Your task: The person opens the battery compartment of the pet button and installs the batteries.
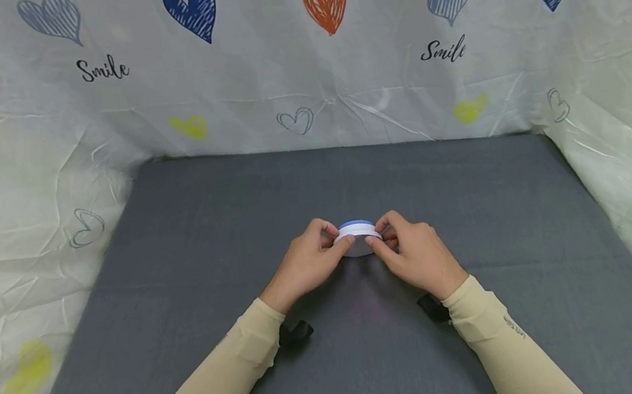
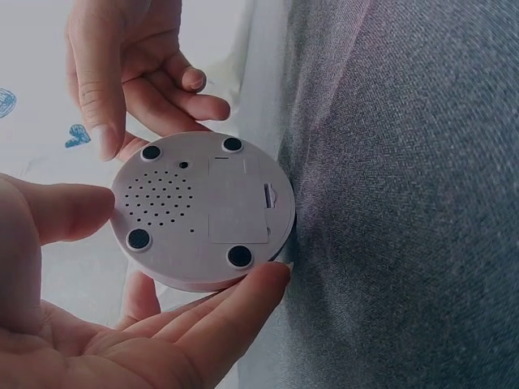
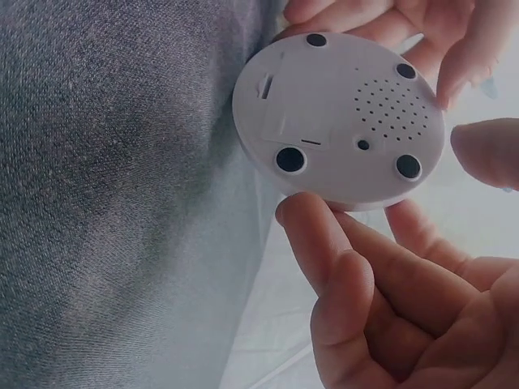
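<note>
Both hands hold a round white device (image 1: 356,230) by its opposite sides over the middle of the table. It is tilted, with blue showing along its far edge in the head view. My left hand (image 1: 313,256) pinches the left side between thumb and fingers; my right hand (image 1: 419,251) does likewise on the right. Facing the wrist cameras is the device's underside, with a battery cover (image 2: 238,203), dark round feet and a patch of small speaker holes (image 3: 392,109). Its lower edge is close to the table cloth. The top face is hidden.
A dark grey cloth (image 1: 234,214) covers the table. White sheeting (image 1: 380,49) printed with hearts and "Smile" hangs behind it and along both sides. A black strap (image 1: 295,334) shows at my left wrist, and another strap (image 1: 432,308) at my right.
</note>
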Motion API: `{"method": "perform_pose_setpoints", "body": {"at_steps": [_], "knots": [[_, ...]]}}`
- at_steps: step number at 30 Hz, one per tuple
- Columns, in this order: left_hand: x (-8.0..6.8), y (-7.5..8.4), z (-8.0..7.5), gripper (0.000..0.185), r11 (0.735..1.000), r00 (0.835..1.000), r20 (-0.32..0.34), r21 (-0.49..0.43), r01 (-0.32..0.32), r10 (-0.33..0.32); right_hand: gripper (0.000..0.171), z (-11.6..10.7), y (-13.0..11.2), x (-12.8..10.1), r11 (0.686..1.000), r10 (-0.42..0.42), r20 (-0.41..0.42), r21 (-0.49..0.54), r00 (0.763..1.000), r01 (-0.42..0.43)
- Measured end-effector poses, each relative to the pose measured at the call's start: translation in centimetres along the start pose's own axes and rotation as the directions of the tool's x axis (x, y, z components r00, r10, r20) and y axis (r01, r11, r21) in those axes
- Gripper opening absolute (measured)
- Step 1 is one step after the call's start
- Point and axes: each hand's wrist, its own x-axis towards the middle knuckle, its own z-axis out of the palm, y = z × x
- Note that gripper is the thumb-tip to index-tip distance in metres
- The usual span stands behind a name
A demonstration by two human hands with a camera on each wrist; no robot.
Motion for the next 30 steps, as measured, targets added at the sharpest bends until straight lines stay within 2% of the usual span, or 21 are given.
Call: {"method": "perform_pose_setpoints", "body": {"at_steps": [11, 16, 21, 30], "knots": [[-0.15, 0.26, -0.09, 0.039, 0.999, 1.000, -0.006, -0.035, -0.023, 0.023, 0.027, 0.22, 0.02, 0.01, 1.000, -0.014, -0.024, -0.009, 1.000, 0.014], [-0.15, 0.41, -0.19, 0.042, 0.997, 1.000, 0.012, -0.076, -0.026, 0.027, 0.031, 0.36, 0.09, -0.02, 1.000, -0.031, -0.045, -0.004, 0.998, 0.031], [-0.04, 0.41, -0.07, 0.045, 0.994, 0.998, 0.035, -0.098, -0.039, 0.042, 0.042, 0.36, 0.12, -0.06, 1.000, -0.018, -0.031, 0.011, 0.999, 0.018], [0.19, 0.13, 0.40, 0.053, 0.997, 0.996, 0.056, -0.043, -0.067, 0.070, 0.068, 0.36, -0.11, -0.02, 0.999, 0.047, 0.034, 0.009, 0.998, -0.047]]}}
